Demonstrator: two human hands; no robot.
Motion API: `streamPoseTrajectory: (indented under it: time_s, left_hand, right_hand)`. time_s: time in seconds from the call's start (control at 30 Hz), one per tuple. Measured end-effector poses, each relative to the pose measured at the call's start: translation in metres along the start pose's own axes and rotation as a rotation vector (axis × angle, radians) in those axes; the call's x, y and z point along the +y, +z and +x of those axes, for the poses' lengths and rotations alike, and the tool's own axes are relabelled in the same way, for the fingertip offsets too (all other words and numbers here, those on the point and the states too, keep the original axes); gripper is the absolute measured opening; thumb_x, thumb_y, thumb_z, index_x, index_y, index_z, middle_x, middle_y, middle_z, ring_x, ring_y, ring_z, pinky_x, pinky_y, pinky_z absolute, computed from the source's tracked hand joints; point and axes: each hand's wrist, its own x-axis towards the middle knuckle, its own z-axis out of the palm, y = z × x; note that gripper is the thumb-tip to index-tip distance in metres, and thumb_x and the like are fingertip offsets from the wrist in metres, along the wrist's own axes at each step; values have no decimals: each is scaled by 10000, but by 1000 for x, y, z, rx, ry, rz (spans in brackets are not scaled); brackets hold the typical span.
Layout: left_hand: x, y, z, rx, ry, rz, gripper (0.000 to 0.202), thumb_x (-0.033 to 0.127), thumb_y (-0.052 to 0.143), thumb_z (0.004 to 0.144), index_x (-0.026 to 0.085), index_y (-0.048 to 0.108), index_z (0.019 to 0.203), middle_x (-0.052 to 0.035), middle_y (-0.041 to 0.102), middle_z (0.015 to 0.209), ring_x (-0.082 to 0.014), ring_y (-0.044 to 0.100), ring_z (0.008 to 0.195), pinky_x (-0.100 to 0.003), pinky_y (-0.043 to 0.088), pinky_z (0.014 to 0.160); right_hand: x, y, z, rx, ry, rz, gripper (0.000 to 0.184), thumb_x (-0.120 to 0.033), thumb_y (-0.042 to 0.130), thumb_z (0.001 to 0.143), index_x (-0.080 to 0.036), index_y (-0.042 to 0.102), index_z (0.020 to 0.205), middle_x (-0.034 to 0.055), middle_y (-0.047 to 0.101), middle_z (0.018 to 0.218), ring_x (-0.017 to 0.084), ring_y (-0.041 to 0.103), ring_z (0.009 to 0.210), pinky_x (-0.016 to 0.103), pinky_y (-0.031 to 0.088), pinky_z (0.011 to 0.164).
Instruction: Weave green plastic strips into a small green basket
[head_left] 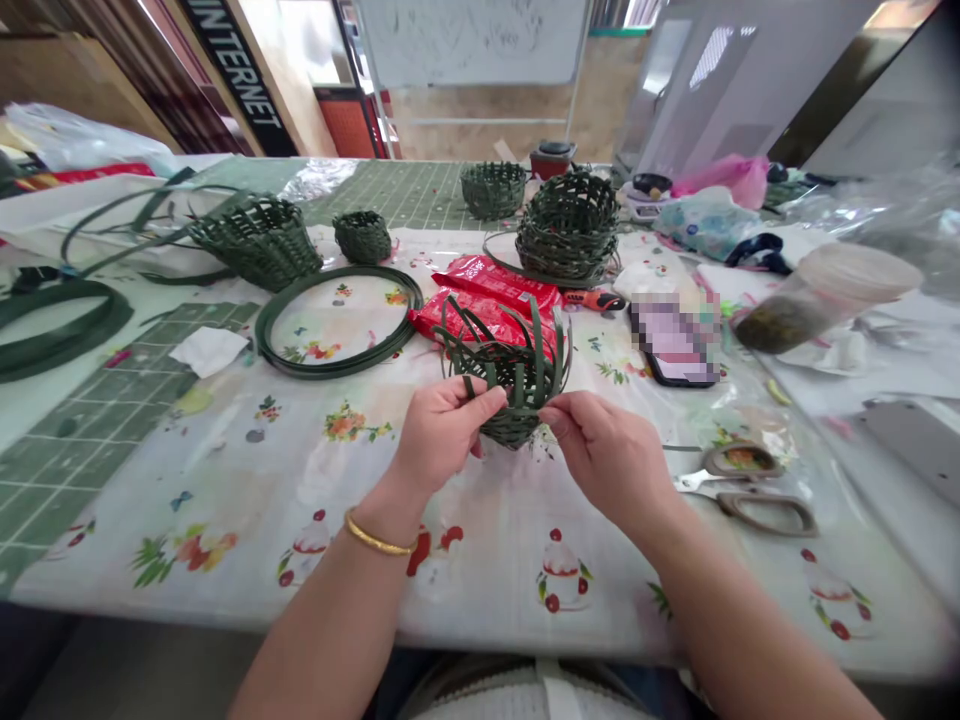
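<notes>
In the head view, your left grip [442,435] is closed on the left side of a small, unfinished green woven basket [517,400], thumb pressed over the strips and fingers curled behind. Your right grip [611,460] has thumb and forefinger pinched together at the basket's right side; whether a single strip lies between them is too small to tell. The basket is held between your hands, just above the floral-printed cloth [225,520] on the bench [90,440], in front of red foil packets [487,305], with its loose strip ends [480,335] fanning upward.

Those ends look like the weak spot: if either grip slackens, the springy strips could open out and the woven rows could slip loose. A strip end could also catch on the packets behind. To your right, scissors [742,490] lie near your right hand, so a wide sweep of that wrist could knock them or bring a strip across the blades. A phone [671,340], its screen pixelated, and a red-handled tool [592,300] sit just past the basket. Further back, a coil of green strip [337,320] and other woven baskets [568,228] stand on the bench.
</notes>
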Motion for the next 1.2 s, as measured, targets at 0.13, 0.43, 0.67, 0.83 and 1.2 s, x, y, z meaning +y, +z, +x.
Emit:
streamPoseTrajectory:
  time_s: [0.13, 0.43, 0.67, 0.83, 1.2]
  left_hand:
    - [5, -2, -2, -5, -34, -56, 211, 322, 644, 722, 150, 558, 635, 110, 368, 318, -32, 272, 226, -196, 359, 292]
    - [6, -5, -5, 35, 5, -17, 196, 311, 631, 734, 152, 582, 631, 99, 371, 317, -33, 294, 245, -182, 334, 306]
    - [1, -2, -2, 49, 42, 64, 175, 313, 625, 741, 159, 600, 662, 66, 472, 429, -38, 347, 294, -170, 316, 280]
    - [3, -4, -2, 63, 29, -33, 180, 314, 628, 741, 154, 594, 667, 67, 454, 422, -37, 322, 283, -180, 323, 274]
    - [4, 1, -6, 157, 40, -38, 204, 354, 637, 749, 166, 598, 680, 96, 357, 325, -45, 316, 267, -182, 348, 304]
  right_hand:
    - [-1, 2, 2, -35, 56, 29, 258, -347, 436, 908, -180, 605, 807, 17, 656, 670, 140, 585, 602, 244, 341, 529]
    - [-8, -5, 6, -168, 119, 89, 202, -363, 504, 864, -203, 582, 767, -14, 628, 620, 118, 540, 531, 226, 336, 507]
    - [-8, 1, 8, -166, 86, -47, 188, -303, 506, 869, -189, 605, 758, 6, 634, 601, 148, 560, 538, 250, 334, 491]
    - [-3, 5, 5, 38, -68, 153, 130, -272, 545, 860, -182, 626, 810, 4, 650, 676, 122, 584, 612, 232, 415, 570]
    - [-3, 1, 2, 314, -227, -1, 111, -186, 690, 741, -240, 678, 837, 28, 671, 831, 153, 548, 688, 317, 429, 659]
